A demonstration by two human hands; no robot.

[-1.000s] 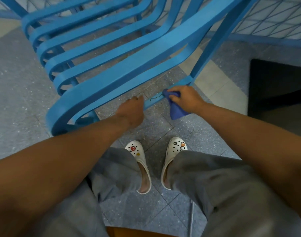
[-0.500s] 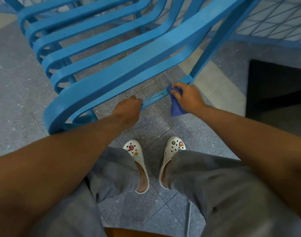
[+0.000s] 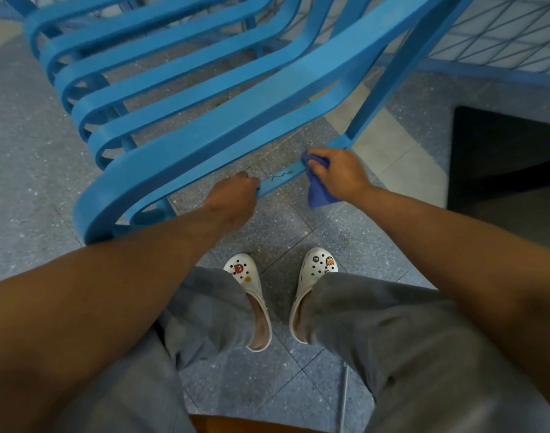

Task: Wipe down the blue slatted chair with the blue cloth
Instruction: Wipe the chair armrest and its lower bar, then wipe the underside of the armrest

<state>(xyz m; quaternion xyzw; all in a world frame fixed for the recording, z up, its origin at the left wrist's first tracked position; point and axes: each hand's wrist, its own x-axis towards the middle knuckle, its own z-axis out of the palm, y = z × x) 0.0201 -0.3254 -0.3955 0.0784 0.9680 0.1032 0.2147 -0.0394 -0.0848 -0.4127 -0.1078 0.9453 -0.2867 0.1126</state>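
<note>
The blue slatted chair (image 3: pixel 205 120) fills the upper half of the head view, tilted, with its curved slats running from lower left to upper right. My left hand (image 3: pixel 234 198) grips the lowest thin bar of the chair from below. My right hand (image 3: pixel 336 173) holds the crumpled blue cloth (image 3: pixel 319 192) and presses it on the same bar, close to the chair leg. A dark squiggly mark (image 3: pixel 280 176) shows on the bar between my two hands. Part of the cloth hangs below my right hand.
I stand on a grey speckled tile floor (image 3: pixel 33 182) in white clogs (image 3: pixel 251 295). A black mat (image 3: pixel 511 157) lies at the right. A blue wire railing (image 3: pixel 501 42) runs along the upper right behind the chair.
My right hand has slid the cloth along the bar to the right, toward the chair leg, uncovering the squiggly mark. My left hand has kept its hold on the bar.
</note>
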